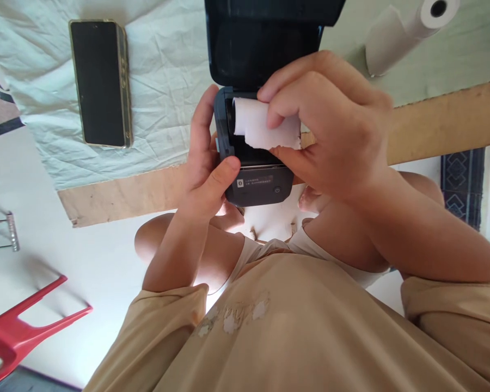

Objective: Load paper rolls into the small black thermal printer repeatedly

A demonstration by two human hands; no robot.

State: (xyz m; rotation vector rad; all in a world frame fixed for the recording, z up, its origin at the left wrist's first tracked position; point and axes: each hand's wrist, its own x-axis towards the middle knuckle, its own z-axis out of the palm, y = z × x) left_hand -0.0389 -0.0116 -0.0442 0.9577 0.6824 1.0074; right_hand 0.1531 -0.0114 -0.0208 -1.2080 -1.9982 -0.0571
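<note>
Toward the left end of the cloth-covered table, in from its wooden near edge, lies a phone in a clear case, screen up, touched by neither hand. At the near edge, the left hand is clamped around the left side of a dark device, thumb over its front left corner and fingers curled behind. The device sits across that edge, its front panel jutting past the wood; whether any of it rests on the table cannot be told. It looks rigid and fairly light, smooth enough to slip a little, so the side walls seem the best hold. A black flap, apparently its lid, stands back toward the far side; its hinge is probably the fragile part. Over the uncovered bay is a paper roll, its loose end ragged, pinched between the thumb and fingers of the right hand. The paper should be light and soft, easy to crease or tear; gripping the wound body lightly looks safer than tugging the tail. Farther right on the table, beyond the near edge, a second roll lies with its tail loose.
</note>
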